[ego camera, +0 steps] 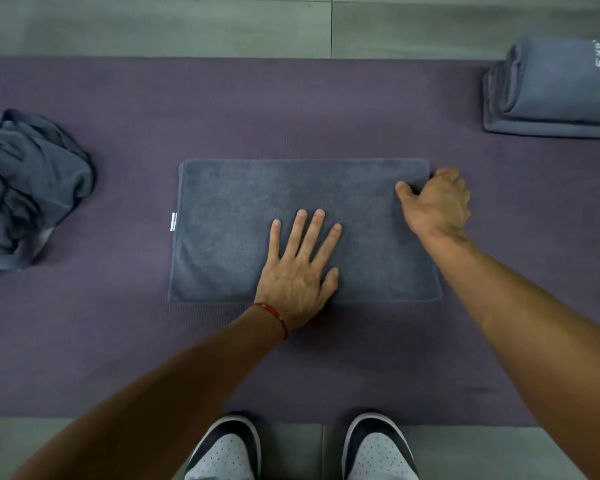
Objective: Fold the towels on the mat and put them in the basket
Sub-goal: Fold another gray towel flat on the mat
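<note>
The left hand (300, 271) was laid flat, fingers straight, on the part-folded towel (229, 233) in the middle of the mat (118, 341). The towel's far right corner was pinched by the right hand (437, 202). Were that corner drawn across unevenly, the edges might be skewed; the basket was not seen.

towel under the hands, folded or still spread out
Folded: the towel lies as a neat rectangle with layered edges at its left side, left hand flat on it.

Centre towel (229, 233): grey-blue, folded flat rectangle, mid-mat (291, 109).
Crumpled towels (25, 192): grey-blue heap, mat's left edge.
Folded towels (551, 95): neat stack, mat's far right.
</note>
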The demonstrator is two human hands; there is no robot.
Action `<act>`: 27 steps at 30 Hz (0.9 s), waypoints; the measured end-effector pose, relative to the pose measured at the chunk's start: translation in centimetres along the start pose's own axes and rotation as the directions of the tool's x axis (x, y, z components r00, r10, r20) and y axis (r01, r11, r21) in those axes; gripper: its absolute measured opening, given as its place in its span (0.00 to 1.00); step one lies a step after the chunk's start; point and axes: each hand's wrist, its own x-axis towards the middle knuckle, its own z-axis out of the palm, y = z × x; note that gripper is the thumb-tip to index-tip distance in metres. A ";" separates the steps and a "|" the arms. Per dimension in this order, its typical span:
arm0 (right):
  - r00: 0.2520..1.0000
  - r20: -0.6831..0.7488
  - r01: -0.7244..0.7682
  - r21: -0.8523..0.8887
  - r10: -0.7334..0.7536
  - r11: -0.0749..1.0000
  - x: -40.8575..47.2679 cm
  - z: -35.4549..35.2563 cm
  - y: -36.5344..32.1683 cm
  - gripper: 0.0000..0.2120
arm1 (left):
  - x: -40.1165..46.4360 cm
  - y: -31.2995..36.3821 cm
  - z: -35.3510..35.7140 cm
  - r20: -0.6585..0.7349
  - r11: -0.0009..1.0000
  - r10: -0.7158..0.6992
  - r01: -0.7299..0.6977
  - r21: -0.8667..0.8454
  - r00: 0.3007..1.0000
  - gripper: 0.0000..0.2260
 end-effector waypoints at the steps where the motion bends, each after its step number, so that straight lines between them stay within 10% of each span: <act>1: 1.000 0.020 0.002 0.049 -0.003 0.999 0.2 0.0 0.2 0.31 | 0.0 -0.2 0.3 0.011 1.000 0.002 -0.002 0.001 1.000 0.29; 13: 0.949 0.274 0.160 0.014 -0.158 0.987 -2.5 -4.9 0.9 0.16 | -1.0 -1.5 -1.9 0.064 0.943 0.045 -0.021 -0.333 0.997 0.35; 17: 0.918 0.339 0.012 0.497 -0.206 0.868 -5.0 -6.5 -2.3 0.11 | -3.0 -0.9 -6.0 0.018 0.678 -0.101 0.082 -0.730 0.995 0.33; 22: 0.835 0.419 -0.034 0.685 -0.356 0.727 -9.1 -5.3 -9.4 0.15 | -3.9 -1.9 -11.4 0.237 -0.039 -0.359 0.239 -0.970 0.903 0.20; 27: 0.802 0.401 0.083 0.660 -0.443 0.747 -12.9 -1.4 -16.3 0.17 | -5.5 -7.0 -12.5 0.235 0.053 -0.600 0.332 -0.942 0.764 0.15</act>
